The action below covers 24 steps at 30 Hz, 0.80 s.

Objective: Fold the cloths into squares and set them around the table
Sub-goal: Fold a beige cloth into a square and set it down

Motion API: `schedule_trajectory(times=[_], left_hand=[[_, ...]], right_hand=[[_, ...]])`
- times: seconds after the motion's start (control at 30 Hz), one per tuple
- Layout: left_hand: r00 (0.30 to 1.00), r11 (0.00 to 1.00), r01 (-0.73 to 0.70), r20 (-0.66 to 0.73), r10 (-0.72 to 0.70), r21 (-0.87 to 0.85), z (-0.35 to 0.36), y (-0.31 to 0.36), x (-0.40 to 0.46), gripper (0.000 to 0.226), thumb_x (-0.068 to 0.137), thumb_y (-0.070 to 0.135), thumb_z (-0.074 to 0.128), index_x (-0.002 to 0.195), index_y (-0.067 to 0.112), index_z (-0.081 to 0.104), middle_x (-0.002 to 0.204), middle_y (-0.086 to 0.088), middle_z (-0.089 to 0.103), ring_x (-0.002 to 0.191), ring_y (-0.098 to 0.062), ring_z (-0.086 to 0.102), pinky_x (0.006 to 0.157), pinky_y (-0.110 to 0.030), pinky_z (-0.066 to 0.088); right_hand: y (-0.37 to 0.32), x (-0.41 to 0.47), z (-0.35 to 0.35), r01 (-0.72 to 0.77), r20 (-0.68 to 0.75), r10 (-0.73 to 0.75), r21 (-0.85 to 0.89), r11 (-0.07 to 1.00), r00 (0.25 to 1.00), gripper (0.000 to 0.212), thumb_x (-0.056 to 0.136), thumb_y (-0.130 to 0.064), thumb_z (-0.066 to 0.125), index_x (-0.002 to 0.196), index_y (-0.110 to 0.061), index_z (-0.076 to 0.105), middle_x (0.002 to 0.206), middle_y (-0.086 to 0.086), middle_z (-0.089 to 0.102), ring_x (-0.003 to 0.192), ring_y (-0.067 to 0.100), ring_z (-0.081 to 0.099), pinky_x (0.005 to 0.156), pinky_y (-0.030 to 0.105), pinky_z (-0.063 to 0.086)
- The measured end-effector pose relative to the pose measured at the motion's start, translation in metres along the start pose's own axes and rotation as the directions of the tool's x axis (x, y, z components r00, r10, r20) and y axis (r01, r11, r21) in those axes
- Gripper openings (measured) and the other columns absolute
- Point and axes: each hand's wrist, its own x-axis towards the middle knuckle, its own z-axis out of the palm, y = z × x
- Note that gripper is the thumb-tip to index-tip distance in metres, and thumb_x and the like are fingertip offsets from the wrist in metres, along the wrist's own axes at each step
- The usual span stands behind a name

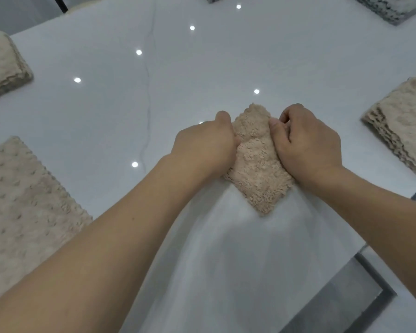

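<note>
- My left hand (205, 146) and right hand (305, 143) are both on the pink cloth (257, 164), one at each side, fingers curled down onto its edges. My right thumb and fingertips look to be pinching the right edge. How far the left fingers wrap round the other edge I cannot tell, as the back of the hand hides them.
- The pink cloth lies flat on the white table (226, 272), in the middle of the near part, and it is already down to a small, thick pad. Its long axis runs from a near corner, pointing toward me and a little right, up to a far corner between my thumbs, so it sits like a diamond rather than square to the table edge.
- I judge this one nearly folded: what remains is to even the edges, turn it straight and set it in its place.
- On the near left lies a larger dotted beige cloth (22, 200); whether it is fully folded I cannot tell, since it runs out of view.
- On the right, a folded beige cloth (404, 126) sits near the table edge, layers showing at its side.
- Further off on the left, another folded beige cloth (3, 66) is in place.
- At the far edge, two grey cloths (392, 8) are partly visible, seemingly folded.
- So most places look filled already, and I take this cloth to be among the last.
</note>
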Motion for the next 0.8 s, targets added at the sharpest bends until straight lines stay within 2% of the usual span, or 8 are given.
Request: schedule_trajectory(times=[0.1,0.2,0.27,0.43,0.53,0.67,0.73,0.8], left_hand=[[0.999,0.999,0.048,0.021,-0.047,-0.012,0.004,-0.008,-0.024,0.028,0.102,0.040,0.039,0.098,0.013,0.035,0.076,0.001,0.050,0.068,-0.024,0.049,0.054,-0.033,0.029],[0.997,0.996,0.055,0.049,-0.052,-0.067,0.006,-0.017,-0.047,0.030,0.101,0.043,0.042,0.103,0.014,0.044,0.087,-0.001,0.059,0.081,-0.026,0.056,0.063,-0.035,0.041],[0.998,0.996,0.035,0.063,-0.029,-0.087,0.005,-0.024,-0.062,0.030,0.101,0.045,0.043,0.105,0.015,0.046,0.085,0.002,0.058,0.081,-0.024,0.056,0.065,-0.035,0.042],[0.996,0.994,0.019,0.087,-0.010,-0.104,0.008,-0.038,-0.092,0.030,0.100,0.047,0.043,0.102,0.018,0.043,0.076,0.010,0.049,0.078,-0.021,0.051,0.061,-0.034,0.034],[1.000,0.996,-0.012,0.002,0.012,-0.085,0.018,-0.043,-0.113,0.027,0.101,0.047,0.042,0.100,0.020,0.039,0.072,0.010,0.046,0.075,-0.023,0.051,0.060,-0.034,0.034],[0.986,0.996,-0.086,-0.146,0.079,-0.039,0.029,-0.049,-0.138,0.033,0.101,0.049,0.039,0.105,0.017,0.045,0.070,0.004,0.055,0.068,-0.027,0.057,0.050,-0.030,0.025],[0.976,0.994,-0.105,-0.195,0.094,-0.044,0.033,-0.054,-0.151,0.032,0.101,0.048,0.040,0.105,0.017,0.048,0.067,0.005,0.054,0.063,-0.027,0.053,0.051,-0.029,0.021],[0.957,0.988,-0.126,-0.275,0.096,-0.094,0.041,-0.056,-0.165,0.027,0.101,0.043,0.042,0.099,0.017,0.051,0.065,0.007,0.052,0.061,-0.024,0.048,0.057,-0.032,0.027]], right_hand=[[-0.011,-0.023,-0.001,0.009,0.063,-0.006,-0.038,0.999,0.998,0.033,0.100,-0.045,0.032,0.096,-0.016,0.049,0.087,-0.001,0.058,0.074,0.024,0.055,0.067,0.036,0.041],[-0.021,-0.051,-0.001,0.008,0.075,-0.004,-0.055,0.998,0.997,0.032,0.101,-0.043,0.031,0.092,-0.017,0.047,0.080,-0.002,0.056,0.068,0.022,0.053,0.061,0.034,0.038],[-0.026,-0.067,0.000,0.000,0.077,0.003,-0.047,0.999,0.997,0.031,0.101,-0.043,0.031,0.091,-0.018,0.046,0.079,-0.003,0.056,0.068,0.022,0.053,0.060,0.034,0.037],[-0.039,-0.093,-0.002,0.014,0.120,-0.008,-0.049,0.999,0.993,0.032,0.101,-0.045,0.031,0.094,-0.018,0.047,0.081,-0.002,0.057,0.070,0.023,0.054,0.063,0.035,0.041],[-0.048,-0.110,-0.002,0.008,0.128,-0.001,-0.048,0.999,0.992,0.033,0.101,-0.045,0.030,0.095,-0.017,0.047,0.083,-0.001,0.058,0.072,0.025,0.055,0.064,0.036,0.043],[-0.055,-0.128,-0.001,0.009,0.118,-0.001,-0.064,0.998,0.993,0.034,0.100,-0.045,0.031,0.094,-0.016,0.047,0.084,0.000,0.057,0.072,0.026,0.055,0.063,0.036,0.042],[-0.057,-0.132,0.001,0.017,0.109,-0.010,-0.067,0.998,0.994,0.034,0.099,-0.046,0.032,0.091,-0.017,0.047,0.082,-0.001,0.056,0.070,0.025,0.054,0.061,0.035,0.041],[-0.057,-0.135,0.003,0.021,0.076,-0.018,-0.048,0.999,0.997,0.035,0.098,-0.047,0.034,0.087,-0.017,0.047,0.079,-0.001,0.055,0.067,0.024,0.053,0.059,0.035,0.040]])
